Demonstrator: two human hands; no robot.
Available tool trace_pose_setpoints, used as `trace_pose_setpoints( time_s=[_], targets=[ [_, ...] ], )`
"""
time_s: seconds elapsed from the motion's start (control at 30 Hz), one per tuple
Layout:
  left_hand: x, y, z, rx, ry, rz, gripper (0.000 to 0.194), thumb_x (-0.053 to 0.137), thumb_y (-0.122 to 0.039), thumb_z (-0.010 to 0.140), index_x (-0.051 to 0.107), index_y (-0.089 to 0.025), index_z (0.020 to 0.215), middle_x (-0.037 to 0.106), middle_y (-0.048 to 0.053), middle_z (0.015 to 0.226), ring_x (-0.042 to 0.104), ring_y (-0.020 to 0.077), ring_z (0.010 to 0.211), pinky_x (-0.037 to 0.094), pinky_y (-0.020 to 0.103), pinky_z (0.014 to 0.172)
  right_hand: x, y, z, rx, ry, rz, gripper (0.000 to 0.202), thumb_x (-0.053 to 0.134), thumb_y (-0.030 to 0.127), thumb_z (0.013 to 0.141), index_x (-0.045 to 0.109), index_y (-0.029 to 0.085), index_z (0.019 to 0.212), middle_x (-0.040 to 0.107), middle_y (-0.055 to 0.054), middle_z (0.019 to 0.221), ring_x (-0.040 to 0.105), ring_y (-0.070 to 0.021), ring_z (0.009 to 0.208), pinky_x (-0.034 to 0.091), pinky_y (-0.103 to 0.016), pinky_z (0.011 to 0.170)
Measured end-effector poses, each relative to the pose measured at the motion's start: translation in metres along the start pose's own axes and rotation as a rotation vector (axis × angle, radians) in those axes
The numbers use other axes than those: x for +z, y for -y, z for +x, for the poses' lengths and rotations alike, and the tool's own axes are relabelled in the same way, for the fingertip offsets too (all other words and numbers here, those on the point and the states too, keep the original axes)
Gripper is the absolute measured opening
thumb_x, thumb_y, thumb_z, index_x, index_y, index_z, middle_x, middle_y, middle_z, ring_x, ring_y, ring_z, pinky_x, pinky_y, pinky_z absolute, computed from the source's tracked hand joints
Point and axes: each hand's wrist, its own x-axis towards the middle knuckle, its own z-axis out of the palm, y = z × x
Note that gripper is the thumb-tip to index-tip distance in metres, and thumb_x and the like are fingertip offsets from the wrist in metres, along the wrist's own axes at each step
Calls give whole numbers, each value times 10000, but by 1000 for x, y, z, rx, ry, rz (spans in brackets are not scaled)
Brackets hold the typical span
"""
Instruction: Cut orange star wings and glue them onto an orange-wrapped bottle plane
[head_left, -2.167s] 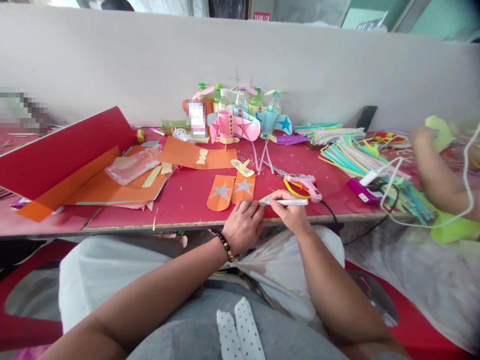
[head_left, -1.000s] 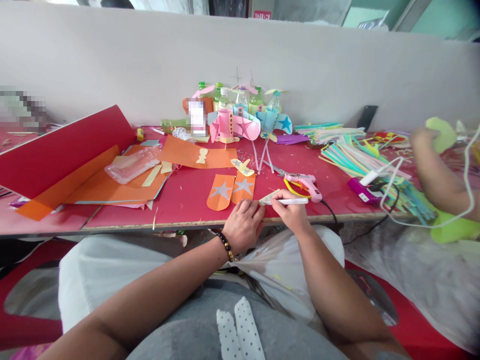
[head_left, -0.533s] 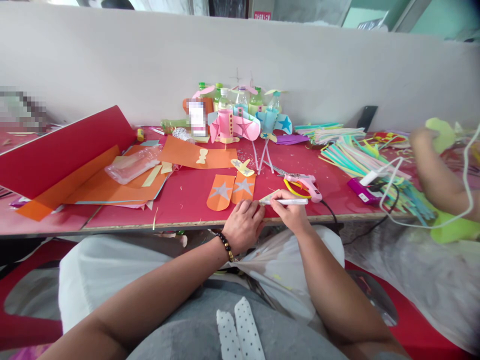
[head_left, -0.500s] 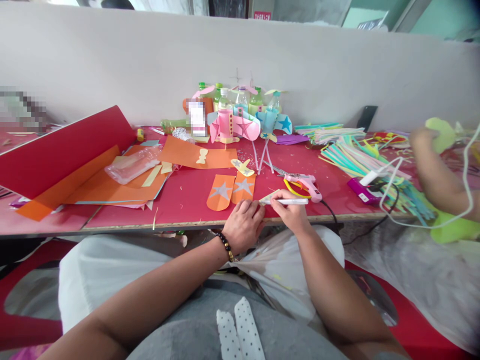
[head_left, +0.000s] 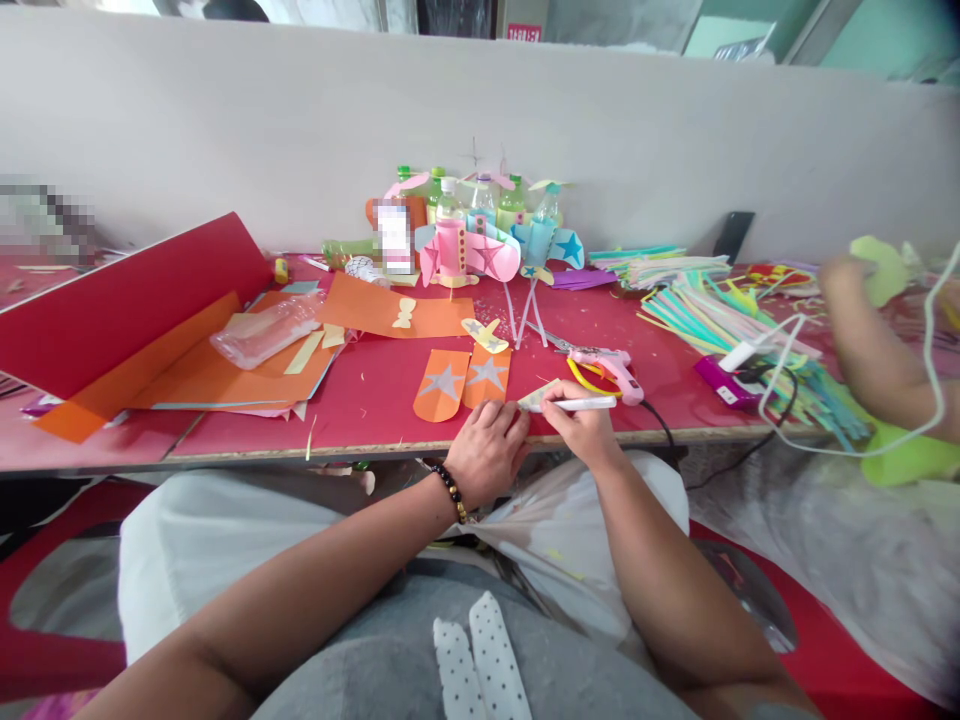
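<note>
My right hand [head_left: 583, 425] is closed on a white pen [head_left: 589, 404], its tip over a small pale yellow paper piece [head_left: 541, 393] at the table's front edge. My left hand [head_left: 489, 450] rests palm down beside that piece, fingers extended and close together, touching the table edge. Just beyond it lie two orange paper shapes with grey stars, one on the left [head_left: 439, 386] and one on the right [head_left: 487, 374]. A pale yellow cutout with small stars [head_left: 486, 333] sits above them. The paper under my left fingertips is partly hidden.
A pink glue gun [head_left: 611, 368] and scissors [head_left: 555, 340] lie to the right. Decorated bottles [head_left: 452, 240] stand at the back. Orange sheets [head_left: 225, 370] and a red board [head_left: 142, 300] are left. Paper strips [head_left: 739, 310], a purple power block [head_left: 724, 385] and another person's hand [head_left: 844, 280] are right.
</note>
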Motion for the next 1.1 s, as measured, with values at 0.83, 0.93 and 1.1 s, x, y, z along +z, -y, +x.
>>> trace_pose_setpoints(
  time_s=[0.83, 0.93, 1.1],
  targets=[
    [1, 0, 0, -3, -4, 12, 363, 447, -308, 947, 510, -133, 1259, 550, 128, 1227, 457, 274, 1103, 413, 436, 983, 2, -5, 1, 52, -116, 26, 77, 562, 209, 795, 568, 190, 721, 578, 11, 642, 526, -131, 590, 406, -250, 579],
    [2, 0, 0, -1, -9, 5, 361, 447, -305, 946, 506, -146, 1265, 547, 131, 1235, 460, 275, 1109, 420, 442, 970, 1, -4, 1, 58, -96, 33, 74, 564, 216, 800, 573, 190, 732, 577, 15, 642, 518, -127, 578, 396, -245, 562],
    [2, 1, 0, 2, -6, -3, 375, 451, -306, 944, 496, -142, 1278, 542, 137, 1251, 453, 277, 1124, 422, 441, 968, 1, -1, 1, 63, -83, 17, 91, 561, 221, 805, 574, 190, 720, 580, 14, 636, 507, -122, 564, 382, -245, 551]
  ],
)
